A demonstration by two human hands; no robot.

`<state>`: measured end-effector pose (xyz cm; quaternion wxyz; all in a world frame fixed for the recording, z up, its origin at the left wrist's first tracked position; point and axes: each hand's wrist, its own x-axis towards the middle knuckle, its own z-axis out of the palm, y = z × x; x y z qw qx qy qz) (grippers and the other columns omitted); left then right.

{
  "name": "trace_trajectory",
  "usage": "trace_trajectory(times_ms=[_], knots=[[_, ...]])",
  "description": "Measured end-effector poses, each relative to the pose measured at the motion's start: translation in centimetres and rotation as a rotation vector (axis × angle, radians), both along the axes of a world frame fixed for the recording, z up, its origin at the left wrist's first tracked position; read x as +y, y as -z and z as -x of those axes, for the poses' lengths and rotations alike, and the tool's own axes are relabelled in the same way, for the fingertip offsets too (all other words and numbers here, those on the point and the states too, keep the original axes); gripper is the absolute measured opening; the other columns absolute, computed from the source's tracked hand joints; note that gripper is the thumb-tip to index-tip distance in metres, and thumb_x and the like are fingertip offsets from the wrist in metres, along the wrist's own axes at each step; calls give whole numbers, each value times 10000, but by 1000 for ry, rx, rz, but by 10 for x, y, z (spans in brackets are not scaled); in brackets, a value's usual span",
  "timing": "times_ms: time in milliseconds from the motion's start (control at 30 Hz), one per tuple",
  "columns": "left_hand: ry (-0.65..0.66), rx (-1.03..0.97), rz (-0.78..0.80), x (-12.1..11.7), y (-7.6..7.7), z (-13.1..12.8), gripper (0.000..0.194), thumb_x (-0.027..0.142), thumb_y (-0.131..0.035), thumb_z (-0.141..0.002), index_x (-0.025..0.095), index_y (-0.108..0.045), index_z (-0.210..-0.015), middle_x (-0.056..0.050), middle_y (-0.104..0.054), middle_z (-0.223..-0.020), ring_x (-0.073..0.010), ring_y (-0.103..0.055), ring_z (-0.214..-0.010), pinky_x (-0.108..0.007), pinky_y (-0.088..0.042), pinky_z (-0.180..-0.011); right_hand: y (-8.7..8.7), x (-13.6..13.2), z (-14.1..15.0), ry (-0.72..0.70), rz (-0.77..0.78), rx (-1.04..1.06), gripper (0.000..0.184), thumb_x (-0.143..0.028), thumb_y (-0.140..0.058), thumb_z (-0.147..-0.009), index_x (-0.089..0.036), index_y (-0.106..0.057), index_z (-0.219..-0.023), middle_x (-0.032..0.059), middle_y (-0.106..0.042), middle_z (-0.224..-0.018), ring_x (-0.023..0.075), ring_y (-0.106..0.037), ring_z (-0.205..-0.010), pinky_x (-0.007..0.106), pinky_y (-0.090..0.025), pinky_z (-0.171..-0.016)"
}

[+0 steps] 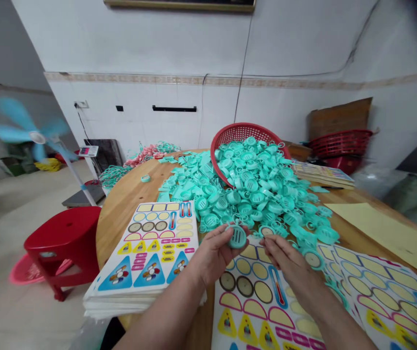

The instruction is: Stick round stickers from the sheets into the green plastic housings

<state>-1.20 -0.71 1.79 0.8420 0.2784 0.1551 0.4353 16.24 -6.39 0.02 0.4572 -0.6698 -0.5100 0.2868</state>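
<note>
Two hands: the left hand (214,255) is pinching a round mint-green plastic tag (237,236) between thumb and fingers, just above a sticker sheet (255,311). The right hand (288,267) is lying open with its palm down and its fingers a little apart, and it is not holding anything I can see.

Tag: it is smooth and round, with thin slots across its face and a small loop on its edge. It is not touching the right hand.

Nearest things: a small tag (267,231) is sitting just past the right fingertips (272,245), and a ring-shaped tag (313,260) is lying near that hand.

Big pile: a heap of shiny mint-green tags (252,189) is spreading over the table, with flat, thin pieces (190,182) lying to its left.

Baskets: a red plastic basket (243,132) with holes in its sides is tipping up behind the heap, and tags are filling its open side. Two more red baskets (341,143) are sitting in a stack at the back (they look empty from here, but the view is small).

Paper: a thick stack of glossy sticker sheets (146,253) is resting on the round wooden table (128,214), and another sheet (383,296) is lying to the right.
</note>
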Motion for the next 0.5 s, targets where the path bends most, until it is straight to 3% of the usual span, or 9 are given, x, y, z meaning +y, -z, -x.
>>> trace_trajectory(times_ms=[133, 267, 433, 500], knots=[[32, -29, -5, 2, 1, 0, 152, 194, -570, -840, 139, -545, -979, -128, -684, -1007, -268, -643, -1014, -379, -507, -855, -5, 3, 2, -181, 2, -104, 280, -476, -447, -865, -231, -576, -827, 0, -563, -752, 186, -537, -736, 284, -441, -659], [7, 43, 38, 4, 1, -1, 92, 186, -525, -865, 158, -496, -948, -111, -692, -922, -238, -681, -911, -327, -532, -759, -4, -8, 4, -298, -12, -328, 258, -395, -417, -891, -233, -583, -779, 20, -601, -822, 201, -569, -815, 314, -445, -748], [-29, 124, 65, -1, 2, -6, 145, 238, -588, -822, 159, -484, -884, -89, -695, -813, -207, -694, -781, -357, -535, -753, 26, -29, 4, -262, 59, -424, 283, -408, -381, -894, -257, -613, -951, 61, -675, -991, 232, -623, -950, 342, -504, -810], [-16, 141, 54, -4, 9, -9, 222, 289, -634, -772, 166, -476, -868, -87, -698, -782, -205, -691, -704, -365, -538, -698, 40, -29, 4, -236, 17, -525, 296, -388, -381, -881, -269, -635, -974, 74, -697, -995, 248, -649, -947, 349, -527, -801]])
